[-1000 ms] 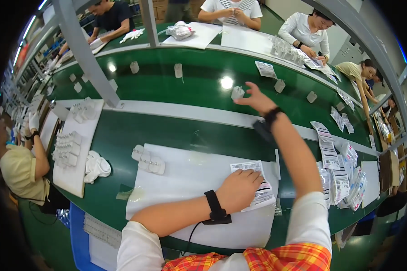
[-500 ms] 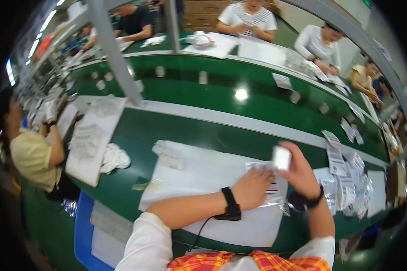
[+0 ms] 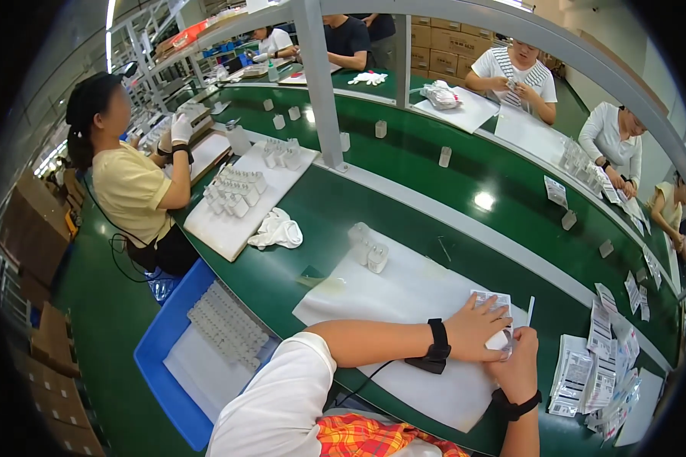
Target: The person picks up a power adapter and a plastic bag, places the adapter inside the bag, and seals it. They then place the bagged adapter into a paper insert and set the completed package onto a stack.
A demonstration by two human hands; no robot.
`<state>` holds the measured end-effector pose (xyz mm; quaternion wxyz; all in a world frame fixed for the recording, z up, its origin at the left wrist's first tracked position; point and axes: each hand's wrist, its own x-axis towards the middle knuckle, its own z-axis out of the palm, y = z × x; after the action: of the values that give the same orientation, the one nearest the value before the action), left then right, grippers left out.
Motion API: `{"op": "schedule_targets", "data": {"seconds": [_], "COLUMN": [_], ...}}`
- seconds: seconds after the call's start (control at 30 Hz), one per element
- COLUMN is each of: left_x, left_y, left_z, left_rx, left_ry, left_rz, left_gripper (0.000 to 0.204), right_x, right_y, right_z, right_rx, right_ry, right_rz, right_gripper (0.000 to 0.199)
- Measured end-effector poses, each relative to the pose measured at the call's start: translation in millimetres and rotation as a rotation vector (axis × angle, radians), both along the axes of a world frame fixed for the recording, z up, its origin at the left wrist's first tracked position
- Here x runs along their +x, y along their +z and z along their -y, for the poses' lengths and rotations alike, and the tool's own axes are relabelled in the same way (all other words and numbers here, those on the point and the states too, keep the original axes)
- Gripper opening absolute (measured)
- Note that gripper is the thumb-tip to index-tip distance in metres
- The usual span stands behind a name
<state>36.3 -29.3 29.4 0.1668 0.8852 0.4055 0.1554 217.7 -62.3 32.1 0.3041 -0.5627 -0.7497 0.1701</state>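
My left hand [image 3: 476,327] lies with its fingers spread over a white printed plastic pouch [image 3: 498,300] on a white mat [image 3: 404,297]. Close against it, my right hand [image 3: 517,358] is closed on a small white block like a power adapter [image 3: 499,340], held at the near end of the pouch; the fingers partly cover it. A thin white strip [image 3: 530,311] sticks up beside the right fingertips. Farther back on the mat stand a few similar white adapters [image 3: 376,257].
Flat printed pouches [image 3: 572,373] are heaped at my right. A blue bin [image 3: 168,381] with rows of white pieces is low at my left. White gloves [image 3: 277,230] lie near a co-worker's board [image 3: 213,228]. A metal post [image 3: 322,91] rises beside the green belt [image 3: 404,145].
The view has swung left, so the scene sits farther right. My right hand has brought the white adapter down from above the mat to the pouch beside my left hand.
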Motion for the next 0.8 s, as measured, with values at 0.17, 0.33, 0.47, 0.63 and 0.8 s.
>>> {"op": "schedule_targets", "data": {"seconds": [0.17, 0.33, 0.47, 0.63, 0.8], "left_x": [11, 10, 8, 1, -2], "left_y": [-17, -18, -4, 9, 16], "left_z": [13, 13, 10, 5, -16], "left_rx": [0.183, 0.117, 0.066, 0.091, 0.061], "left_ry": [-0.005, -0.035, -0.063, -0.017, 0.101], "left_rz": [-0.040, 0.048, 0.117, 0.232, 0.230], "left_gripper": [0.055, 0.056, 0.053, 0.045, 0.057], "right_x": [0, -2, -9, -18, -24], "right_y": [11, 31, 28, 23, 33], "right_z": [-2, -4, 0, 9, 17], "right_rx": [0.007, -0.311, -0.272, -0.033, -0.108], "right_ry": [0.084, 0.018, 0.013, 0.108, 0.178], "right_rz": [0.049, -0.049, -0.040, -0.012, 0.051], "right_gripper": [0.043, 0.034, 0.027, 0.021, 0.020]}}
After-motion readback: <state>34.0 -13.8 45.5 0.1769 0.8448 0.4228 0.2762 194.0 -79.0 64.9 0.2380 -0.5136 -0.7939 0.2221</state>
